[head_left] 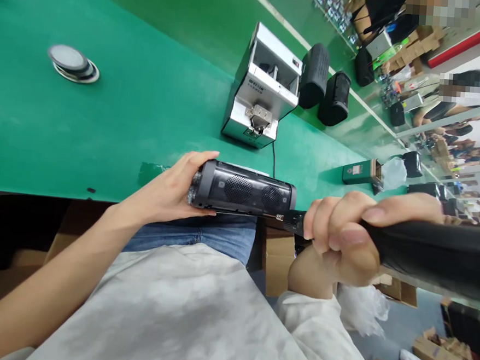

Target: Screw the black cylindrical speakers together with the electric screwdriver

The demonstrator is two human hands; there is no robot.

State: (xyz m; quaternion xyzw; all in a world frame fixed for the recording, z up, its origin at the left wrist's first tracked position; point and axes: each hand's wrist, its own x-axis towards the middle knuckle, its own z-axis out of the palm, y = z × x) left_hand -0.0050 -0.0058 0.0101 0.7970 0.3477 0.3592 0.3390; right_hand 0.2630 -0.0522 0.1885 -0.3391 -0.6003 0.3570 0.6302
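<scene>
My left hand [173,189] grips one end of a black cylindrical speaker [243,190], holding it level at the front edge of the green table [147,102]. My right hand [343,234] is wrapped around a black electric screwdriver [432,256]. The screwdriver's tip [280,218] touches the speaker's lower edge near its right end. The speaker's front shows two round grilles.
A silver screw-feeder box [263,88] stands behind the speaker, and two black speakers [324,84] stand beyond it. A round metal disc [72,62] lies at far left. A small green box [359,171] sits to the right. Cardboard boxes [277,259] sit under the table. Other people work in the far right background.
</scene>
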